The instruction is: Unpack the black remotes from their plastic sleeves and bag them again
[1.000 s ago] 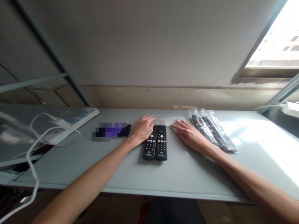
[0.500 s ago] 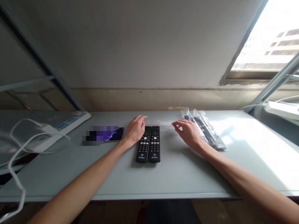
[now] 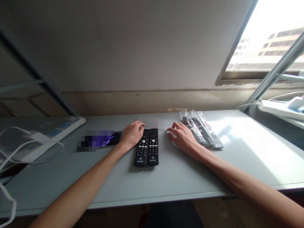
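Observation:
Two black remote controls lie side by side on the grey table: the left remote control [image 3: 142,152] and the right remote control [image 3: 153,150]. Beyond them a clear plastic bag [image 3: 158,123] is spread flat, faint against the tabletop. My left hand [image 3: 133,134] rests by the bag's left end and the top of the left remote, fingers loosely bent and slightly apart, with nothing visible in them. At the bag's right end is my right hand [image 3: 182,136], palm down, its fingers apart and holding nothing. Bagged remote controls [image 3: 201,129] lie just beyond it, partly covered by this hand.
A phone [image 3: 114,139], partly pixelated, lies left of my left hand. A white power strip [image 3: 57,134] with looping white cables stands farther left. Behind the table is a wall; metal posts rise on both sides, and a window [image 3: 263,53] lets in light at right.
The view has shifted a little. My right hand's fingers have gone from nearly pinched at the bag's edge to spread on the tabletop. The left hand and the remotes have barely moved.

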{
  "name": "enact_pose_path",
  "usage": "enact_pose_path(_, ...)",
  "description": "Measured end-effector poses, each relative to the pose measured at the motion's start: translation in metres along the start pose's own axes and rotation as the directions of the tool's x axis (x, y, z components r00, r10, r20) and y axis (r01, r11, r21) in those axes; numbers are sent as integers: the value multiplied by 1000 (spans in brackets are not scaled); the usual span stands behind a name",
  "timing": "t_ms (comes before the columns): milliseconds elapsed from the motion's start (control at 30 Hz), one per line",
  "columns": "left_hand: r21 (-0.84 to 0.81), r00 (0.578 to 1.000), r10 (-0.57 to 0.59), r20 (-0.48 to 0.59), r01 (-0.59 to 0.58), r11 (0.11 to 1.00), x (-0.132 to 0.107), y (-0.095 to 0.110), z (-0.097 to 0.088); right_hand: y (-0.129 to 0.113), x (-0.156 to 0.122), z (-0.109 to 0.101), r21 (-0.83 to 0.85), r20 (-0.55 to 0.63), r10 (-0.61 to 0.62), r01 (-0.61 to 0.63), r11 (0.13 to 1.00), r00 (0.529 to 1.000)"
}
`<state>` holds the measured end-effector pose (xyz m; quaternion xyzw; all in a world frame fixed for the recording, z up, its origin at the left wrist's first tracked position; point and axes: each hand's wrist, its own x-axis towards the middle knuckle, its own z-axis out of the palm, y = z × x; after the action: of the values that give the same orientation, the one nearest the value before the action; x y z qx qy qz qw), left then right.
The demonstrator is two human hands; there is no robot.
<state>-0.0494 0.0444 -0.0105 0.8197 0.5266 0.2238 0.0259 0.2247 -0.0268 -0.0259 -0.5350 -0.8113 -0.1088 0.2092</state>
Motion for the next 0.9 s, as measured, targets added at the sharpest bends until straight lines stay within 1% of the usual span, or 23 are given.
enact_pose_path(133, 54, 999, 29, -22, -28, 998, -1, 0, -2, 2, 3, 0, -28, 54, 49, -48, 998, 997)
enact_pose_path(267, 92, 999, 28, -21, -26, 995, -2, 1, -2, 6, 4, 1, -8, 1, 75, -75, 997, 997)
enact_pose_path(333, 94, 1000, 8, 3, -9, 996, -1, 1, -2, 6, 2, 1, 32, 3, 73, -73, 997, 997)
enact_pose_path(467, 47, 999, -20, 45, 17, 999, -1, 0, 1, 4, 0, 1, 151, 143, -14, -8, 988, 990)
enact_pose_path(533, 28, 999, -4, 36, 3, 1000, 0, 1, 2, 2, 1, 1, 183, 211, -44, 5, 983, 976)
enact_pose_path(600, 53, 1000, 6, 24, -8, 999, -1, 2, 1, 2, 1, 1, 194, 246, -47, -2, 981, 968)
enact_pose_path(733, 138, 999, -9, 38, 4, 990, -1, 5, -1, 3, 3, 0, 215, 241, -63, 10, 977, 969)
enact_pose_path(800, 152, 999, -18, 50, 11, 988, -2, 5, -1, 3, 3, 0, 224, 232, -78, 24, 974, 970)
enact_pose_path(900, 170, 999, -13, 40, 6, 985, -2, 6, -2, 4, 3, 2, 218, 211, -74, 27, 976, 975)
